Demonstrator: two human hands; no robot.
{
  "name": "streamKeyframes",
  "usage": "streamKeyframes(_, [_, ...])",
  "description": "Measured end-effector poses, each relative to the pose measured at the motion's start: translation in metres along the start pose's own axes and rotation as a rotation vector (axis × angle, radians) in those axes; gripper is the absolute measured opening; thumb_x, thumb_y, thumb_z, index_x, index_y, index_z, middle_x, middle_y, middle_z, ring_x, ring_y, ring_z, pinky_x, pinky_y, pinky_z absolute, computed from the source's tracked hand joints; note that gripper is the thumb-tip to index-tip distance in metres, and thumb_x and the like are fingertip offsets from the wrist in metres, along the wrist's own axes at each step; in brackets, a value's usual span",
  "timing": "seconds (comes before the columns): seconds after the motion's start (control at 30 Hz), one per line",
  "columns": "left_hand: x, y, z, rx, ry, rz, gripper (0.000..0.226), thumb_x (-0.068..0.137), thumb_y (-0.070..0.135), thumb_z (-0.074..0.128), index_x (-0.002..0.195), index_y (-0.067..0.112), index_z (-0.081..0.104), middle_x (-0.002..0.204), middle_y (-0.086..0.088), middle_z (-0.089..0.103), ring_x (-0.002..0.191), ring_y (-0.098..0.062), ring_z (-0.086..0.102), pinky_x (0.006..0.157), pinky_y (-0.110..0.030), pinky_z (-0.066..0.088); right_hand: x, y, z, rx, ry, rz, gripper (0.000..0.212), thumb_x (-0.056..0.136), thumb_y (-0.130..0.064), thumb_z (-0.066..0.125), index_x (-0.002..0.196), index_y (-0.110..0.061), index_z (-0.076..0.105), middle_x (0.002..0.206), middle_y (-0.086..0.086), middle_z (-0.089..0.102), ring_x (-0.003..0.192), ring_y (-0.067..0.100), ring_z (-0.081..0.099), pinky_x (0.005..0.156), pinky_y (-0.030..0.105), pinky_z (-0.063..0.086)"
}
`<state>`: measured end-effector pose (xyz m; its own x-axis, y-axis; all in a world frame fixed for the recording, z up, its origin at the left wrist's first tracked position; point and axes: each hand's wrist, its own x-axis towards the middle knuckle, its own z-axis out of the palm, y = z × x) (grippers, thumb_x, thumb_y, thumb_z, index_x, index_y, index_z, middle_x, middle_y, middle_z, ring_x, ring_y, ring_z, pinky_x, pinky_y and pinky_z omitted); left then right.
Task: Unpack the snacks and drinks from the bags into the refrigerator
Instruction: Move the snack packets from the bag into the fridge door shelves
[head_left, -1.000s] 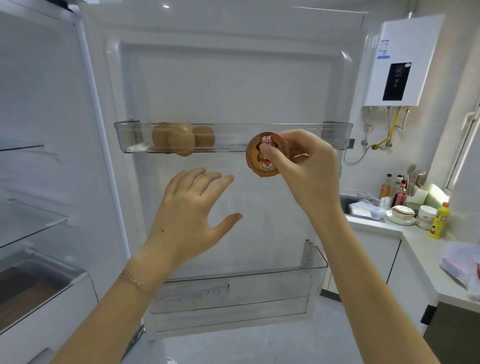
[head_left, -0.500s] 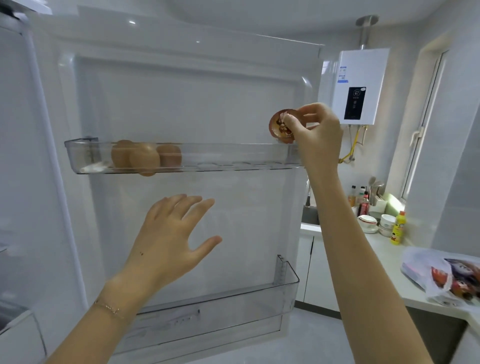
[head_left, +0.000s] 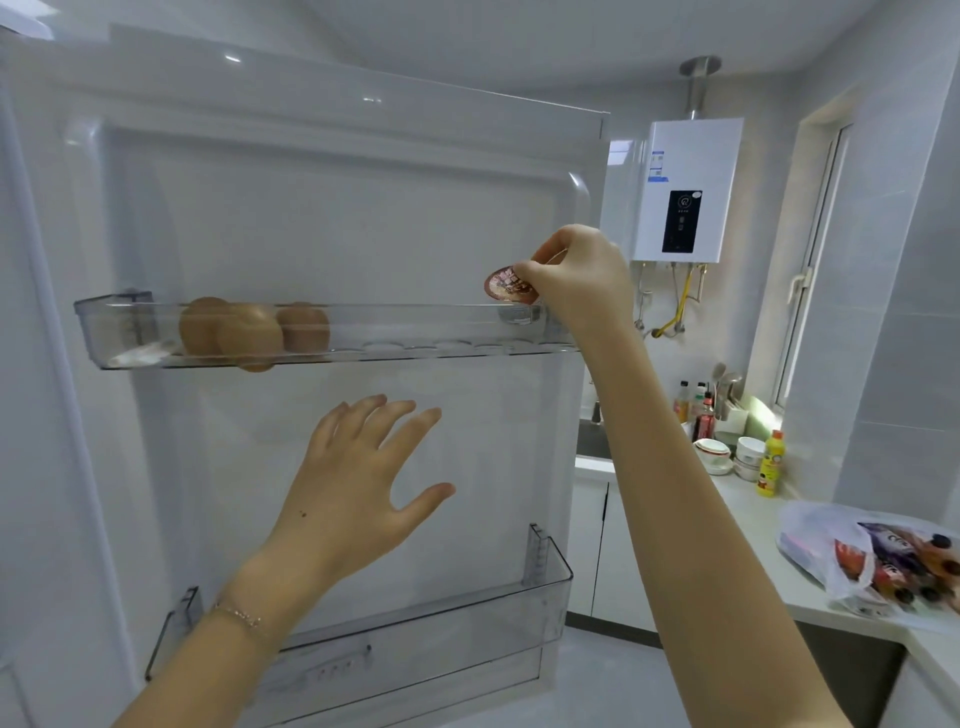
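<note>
The refrigerator door (head_left: 337, 218) stands open, facing the viewer. The right hand (head_left: 576, 275), at 1 o'clock from frame centre, pinches the snack cup (head_left: 509, 285) by its rim with curled thumb and fingertips. The cup is tilted, printed lid toward the viewer, at the right end of the upper door shelf (head_left: 363, 338), with its base behind the clear front wall; whether it touches the shelf floor cannot be determined. Three brown eggs (head_left: 249, 332) sit in the same shelf, at 9 o'clock from the cup and well apart from it. The left hand (head_left: 353, 483), at 7 o'clock from the cup, has straight, spread fingers and holds nothing. A plastic bag (head_left: 831, 551) of packaged items lies on the counter (head_left: 753, 525) at 4 o'clock.
</note>
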<state>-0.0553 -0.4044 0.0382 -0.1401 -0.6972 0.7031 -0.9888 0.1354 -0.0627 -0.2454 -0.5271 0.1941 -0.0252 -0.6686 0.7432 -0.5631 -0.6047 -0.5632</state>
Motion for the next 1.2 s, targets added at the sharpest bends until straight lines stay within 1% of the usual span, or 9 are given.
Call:
streamKeyframes(0.17, [0.000, 0.002, -0.001, 0.006, -0.001, 0.006, 0.067, 0.086, 0.069, 0.036, 0.138, 0.029, 0.047, 0.136, 0.001, 0.053, 0.130, -0.027, 0.041, 0.108, -0.053, 0.036, 0.011, -0.009, 0.003, -0.185, -0.156, 0.034, 0.006, 0.077, -0.018, 0.067, 0.083, -0.017, 0.067, 0.088, -0.001, 0.070, 0.084, 0.020, 0.065, 0.063, 0.027, 0.047])
streamKeyframes(0.37, [0.001, 0.005, -0.004, 0.016, 0.003, 0.009, 0.067, 0.086, 0.068, 0.036, 0.139, 0.029, 0.047, 0.136, 0.002, 0.053, 0.131, -0.026, 0.040, 0.108, -0.053, 0.035, 0.011, -0.008, 0.007, -0.275, -0.218, 0.064, 0.022, 0.079, -0.008, 0.056, 0.097, -0.010, 0.067, 0.091, 0.006, 0.070, 0.086, 0.025, 0.066, 0.053, 0.022, 0.038])
streamKeyframes(0.67, [0.002, 0.008, -0.006, 0.052, -0.030, -0.011, 0.071, 0.086, 0.071, 0.032, 0.143, 0.030, 0.043, 0.145, 0.001, 0.046, 0.138, -0.027, 0.034, 0.115, -0.052, 0.024, 0.008, -0.008, 0.003, -0.179, -0.279, 0.065, 0.038, 0.075, 0.005, 0.041, 0.096, -0.005, 0.070, 0.087, 0.011, 0.072, 0.074, 0.027, 0.071, 0.072, 0.033, 0.058])
streamKeyframes(0.77, [0.000, 0.007, -0.007, 0.057, -0.039, -0.023, 0.073, 0.085, 0.072, 0.030, 0.144, 0.031, 0.042, 0.147, 0.001, 0.044, 0.140, -0.026, 0.032, 0.116, -0.051, 0.021, 0.007, -0.008, 0.004, -0.160, -0.272, 0.075, 0.043, 0.069, 0.005, 0.041, 0.100, 0.001, 0.071, 0.095, 0.021, 0.071, 0.066, 0.022, 0.059, 0.063, 0.029, 0.048])
streamKeyframes(0.83, [-0.001, 0.005, -0.008, 0.061, -0.038, -0.027, 0.073, 0.085, 0.072, 0.030, 0.144, 0.031, 0.042, 0.147, 0.001, 0.044, 0.140, -0.026, 0.031, 0.116, -0.051, 0.020, 0.004, -0.008, 0.004, -0.157, -0.263, 0.053, 0.038, 0.070, 0.002, 0.043, 0.096, -0.001, 0.072, 0.093, 0.015, 0.072, 0.069, 0.022, 0.055, 0.062, 0.027, 0.044])
streamKeyframes(0.93, [-0.003, 0.004, -0.009, 0.060, -0.044, -0.038, 0.074, 0.085, 0.073, 0.028, 0.145, 0.031, 0.040, 0.148, 0.001, 0.042, 0.141, -0.025, 0.030, 0.117, -0.050, 0.018, -0.005, -0.010, 0.001, -0.049, -0.237, -0.080, 0.020, 0.083, -0.011, 0.052, 0.083, -0.010, 0.072, 0.081, 0.002, 0.071, 0.074, 0.026, 0.063, 0.064, 0.031, 0.054])
streamKeyframes(1.0, [-0.005, 0.004, -0.008, 0.061, -0.048, -0.046, 0.074, 0.086, 0.073, 0.027, 0.146, 0.032, 0.039, 0.149, 0.001, 0.042, 0.141, -0.026, 0.029, 0.118, -0.050, 0.017, -0.013, -0.017, -0.004, 0.045, -0.287, -0.183, 0.025, 0.093, -0.026, 0.053, 0.086, -0.014, 0.075, 0.083, 0.002, 0.073, 0.079, 0.023, 0.066, 0.074, 0.035, 0.055])
streamKeyframes(1.1, [-0.006, 0.006, -0.007, 0.080, -0.053, -0.030, 0.073, 0.086, 0.072, 0.029, 0.143, 0.029, 0.043, 0.145, -0.002, 0.047, 0.138, -0.029, 0.036, 0.114, -0.053, 0.024, -0.023, -0.029, -0.008, 0.069, -0.488, -0.235, 0.043, 0.100, -0.040, 0.044, 0.089, -0.015, 0.077, 0.082, -0.007, 0.073, 0.077, 0.005, 0.066, 0.078, 0.022, 0.052])
streamKeyframes(1.2, [-0.007, 0.007, -0.006, 0.065, -0.051, -0.016, 0.072, 0.086, 0.071, 0.030, 0.142, 0.028, 0.044, 0.143, -0.002, 0.049, 0.137, -0.030, 0.038, 0.113, -0.054, 0.026, -0.026, -0.030, -0.008, 0.004, -0.527, -0.225, 0.055, 0.101, -0.050, 0.036, 0.083, -0.017, 0.077, 0.077, -0.012, 0.072, 0.080, 0.004, 0.067, 0.087, 0.027, 0.052])
